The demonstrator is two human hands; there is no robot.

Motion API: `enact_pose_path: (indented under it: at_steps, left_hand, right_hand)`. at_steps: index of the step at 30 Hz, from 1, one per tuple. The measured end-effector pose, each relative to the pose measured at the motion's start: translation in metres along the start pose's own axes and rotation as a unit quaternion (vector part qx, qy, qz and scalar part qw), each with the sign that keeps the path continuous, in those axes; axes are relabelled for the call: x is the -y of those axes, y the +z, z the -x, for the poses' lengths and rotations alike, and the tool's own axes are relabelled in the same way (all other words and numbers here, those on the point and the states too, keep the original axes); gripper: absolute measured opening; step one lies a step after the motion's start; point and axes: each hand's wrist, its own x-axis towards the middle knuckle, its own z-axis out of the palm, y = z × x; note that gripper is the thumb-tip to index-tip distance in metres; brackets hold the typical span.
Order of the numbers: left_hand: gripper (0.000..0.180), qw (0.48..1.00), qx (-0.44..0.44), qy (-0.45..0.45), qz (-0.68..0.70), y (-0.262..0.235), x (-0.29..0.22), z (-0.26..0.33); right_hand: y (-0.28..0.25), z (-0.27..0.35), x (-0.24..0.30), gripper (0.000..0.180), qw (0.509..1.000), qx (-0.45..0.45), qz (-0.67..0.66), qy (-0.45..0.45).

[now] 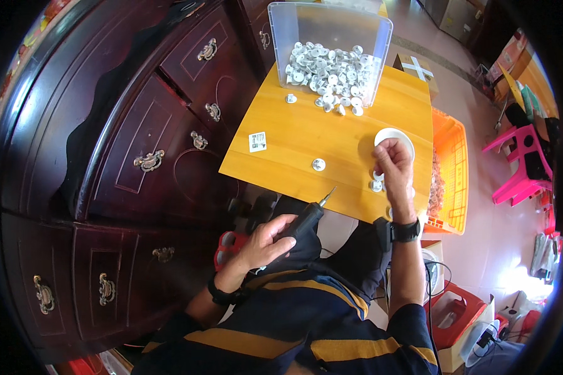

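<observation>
Between the two hands lies the near edge of the small yellow wooden table [306, 134], and each hand is set for a different job. The left hand [266, 240] is wrapped firmly around the black pen-shaped electric screwdriver [303, 220], fingers closed on its body near the lap, with the thin metal bit angled up and forward toward the table edge; held low like this, the tool looks parked rather than applied, since its tip touches nothing. The right hand [394, 165] is raised over the table's right side, fingertips pressed together around a small white round plastic part [376, 185]; the exact pinch is partly hidden by the knuckles. Just beyond those fingers sits a shallow white round dish [395, 139], close enough that pieces can be dropped or picked without stretching. One loose white plastic disc [318, 164] lies to the left of that grip, about midway toward the tool's tip. Farther ahead, well past both hands, a clear plastic bin [328, 37] is tipped on its side so its heap of white plastic fittings [328, 72] spills out onto the tabletop within reach. To the right of the right hand, an orange plastic crate [453, 169] stands beside the table.
</observation>
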Motion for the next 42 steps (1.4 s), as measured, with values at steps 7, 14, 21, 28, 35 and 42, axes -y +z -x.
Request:
enact_pose_path:
  at_steps: [7, 14, 21, 28, 35, 42]
  left_hand:
    - [0.049, 1.0, 0.002, 0.025, -0.015, 0.006, -0.024, -0.011]
    - [0.046, 1.0, 0.001, 0.0, -0.002, 0.005, -0.015, -0.018]
    - [0.045, 1.0, 0.013, 0.001, -0.017, 0.007, -0.015, -0.022]
    - [0.045, 1.0, 0.019, -0.003, 0.008, 0.003, -0.012, -0.02]
    - [0.046, 0.975, 0.035, -0.077, 0.203, -0.003, -0.014, -0.015]
    - [0.046, 0.978, 0.03, -0.08, 0.191, -0.003, -0.012, -0.017]
  right_hand:
    - [0.059, 0.049, -0.006, 0.008, 0.982, 0.03, -0.161, 0.094]
    - [0.059, 0.051, -0.027, 0.008, 0.978, -0.016, -0.188, 0.094]
    - [0.058, 0.054, -0.028, 0.009, 0.973, -0.028, -0.204, 0.102]
    - [0.072, 0.058, -0.031, 0.009, 0.971, -0.055, -0.217, 0.083]
    - [0.086, 0.061, -0.036, 0.009, 0.977, -0.063, -0.198, 0.05]
    - [0.088, 0.061, -0.041, 0.011, 0.982, -0.064, -0.172, 0.053]
